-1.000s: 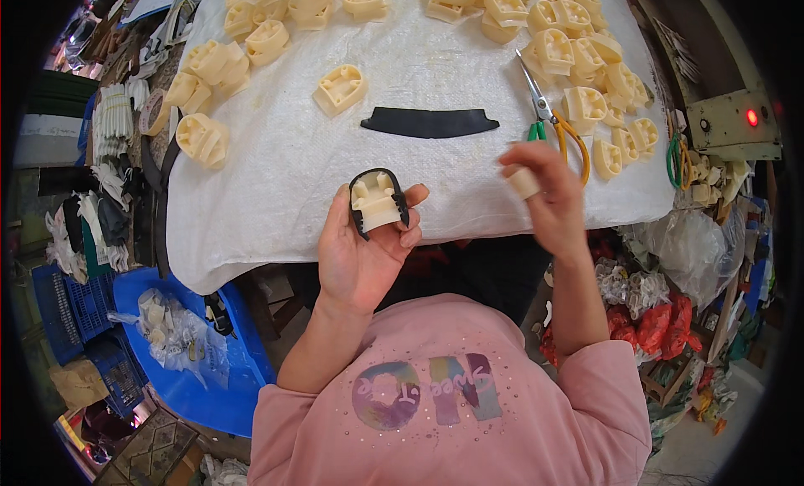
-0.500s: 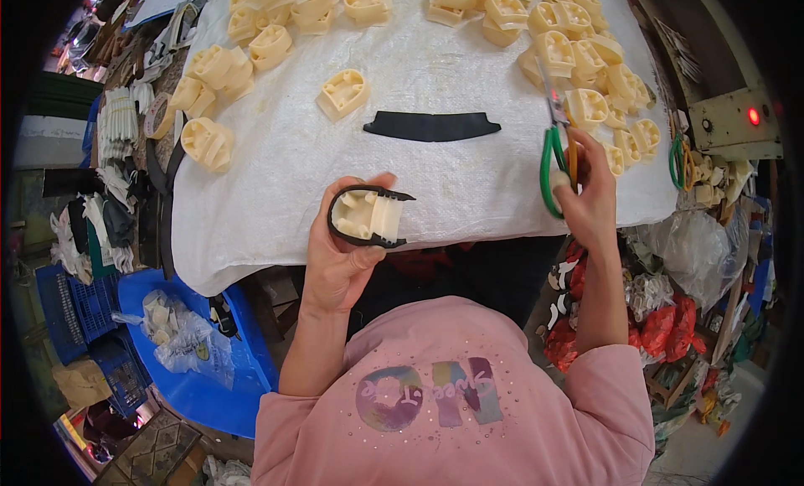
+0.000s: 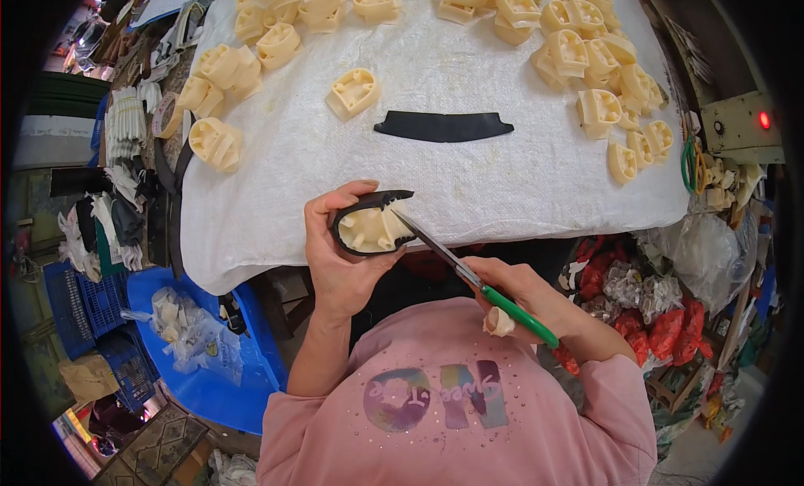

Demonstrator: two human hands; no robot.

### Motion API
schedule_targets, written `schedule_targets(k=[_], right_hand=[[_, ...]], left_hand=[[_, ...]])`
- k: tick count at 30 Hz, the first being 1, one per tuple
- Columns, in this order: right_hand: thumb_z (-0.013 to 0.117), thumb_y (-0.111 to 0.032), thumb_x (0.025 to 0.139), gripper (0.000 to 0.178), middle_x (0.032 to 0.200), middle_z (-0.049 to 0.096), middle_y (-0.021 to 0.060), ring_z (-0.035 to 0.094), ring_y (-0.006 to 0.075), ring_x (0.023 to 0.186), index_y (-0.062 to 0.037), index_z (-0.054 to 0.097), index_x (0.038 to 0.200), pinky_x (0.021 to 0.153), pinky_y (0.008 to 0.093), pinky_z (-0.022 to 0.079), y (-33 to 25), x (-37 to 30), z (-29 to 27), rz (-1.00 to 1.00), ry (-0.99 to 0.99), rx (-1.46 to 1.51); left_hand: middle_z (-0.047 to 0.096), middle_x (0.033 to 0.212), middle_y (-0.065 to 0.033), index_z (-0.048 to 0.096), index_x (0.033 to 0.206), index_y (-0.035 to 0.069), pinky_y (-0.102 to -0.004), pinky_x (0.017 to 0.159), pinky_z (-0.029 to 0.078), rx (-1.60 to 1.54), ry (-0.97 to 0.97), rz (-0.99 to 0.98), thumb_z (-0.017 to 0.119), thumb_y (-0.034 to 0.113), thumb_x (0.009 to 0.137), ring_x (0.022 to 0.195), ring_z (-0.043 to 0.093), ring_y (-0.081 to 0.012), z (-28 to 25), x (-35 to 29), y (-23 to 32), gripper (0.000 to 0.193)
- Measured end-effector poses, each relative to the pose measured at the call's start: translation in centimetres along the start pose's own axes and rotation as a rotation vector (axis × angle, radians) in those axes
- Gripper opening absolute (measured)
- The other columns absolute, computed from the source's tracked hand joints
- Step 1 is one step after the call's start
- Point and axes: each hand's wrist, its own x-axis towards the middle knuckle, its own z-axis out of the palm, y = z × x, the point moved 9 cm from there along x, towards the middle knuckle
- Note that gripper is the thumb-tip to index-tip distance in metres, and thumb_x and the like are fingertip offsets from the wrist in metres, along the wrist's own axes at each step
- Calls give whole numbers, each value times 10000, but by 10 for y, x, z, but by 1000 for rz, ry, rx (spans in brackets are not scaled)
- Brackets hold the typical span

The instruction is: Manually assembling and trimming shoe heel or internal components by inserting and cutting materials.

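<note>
My left hand (image 3: 333, 272) grips a cream plastic shoe heel (image 3: 366, 230) with a black strip (image 3: 356, 204) wrapped around its curved side. Hollows and pegs show inside the heel. Green-handled scissors (image 3: 512, 312) are in my right hand (image 3: 536, 295), low in front of my chest. Their blades look nearly together, with the tips at the heel's right end beside the strip's edge. Part of the handles is hidden by my fingers. Beyond my hands, a separate curved black strip (image 3: 444, 127) lies flat on the white cloth, and one loose cream heel (image 3: 353, 94) sits to its left.
The white woven cloth (image 3: 276, 180) covers the table. Cream heels lie along its far side, with clusters at left (image 3: 228, 71) and right (image 3: 599, 63). A blue plastic chair (image 3: 209, 377) holding clear bags stands at lower left. Red bags (image 3: 662, 339) lie at lower right.
My right hand has brought the scissors from the table's right side down and left to the heel. My left hand has tilted the heel, which stays in its grip.
</note>
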Motion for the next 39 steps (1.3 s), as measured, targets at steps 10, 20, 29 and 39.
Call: schedule_targets(k=[10,20,29,39], right_hand=[[656,-146,779,558,651,527,90,510,188,537,-3,406,1257,538,279,409,1,2,3,-83,79,-3],[636,-34,719,501,716,615,140,612,237,577,-6,459,1187,529,309,441,11,-3,7,-107,116,-113],[763,-279,709,680,654,440,64,444,162,581,-36,466,1269,574,271,391,0,-18,-42,-129,322,-193],[783,-445,538,744,765,566,73,581,280,691,-94,574,1160,632,377,442,-73,-6,-57,-232,142,-983]], left_hand=[[492,1191,-172,378,1111,70,-334,940,421,59,-8,61,854,96,602,1085,512,-223,5,-4,2,698],[474,1207,-192,362,1103,51,-317,902,475,129,-25,138,790,-62,618,1067,532,-211,8,-1,10,656],[480,1222,-179,373,1150,62,-307,895,478,-127,-26,-47,842,80,621,1080,523,-207,-9,4,1,707],[522,1192,-132,411,1163,60,-307,905,452,-130,-213,-151,868,160,592,1076,518,-185,-6,10,5,738]])
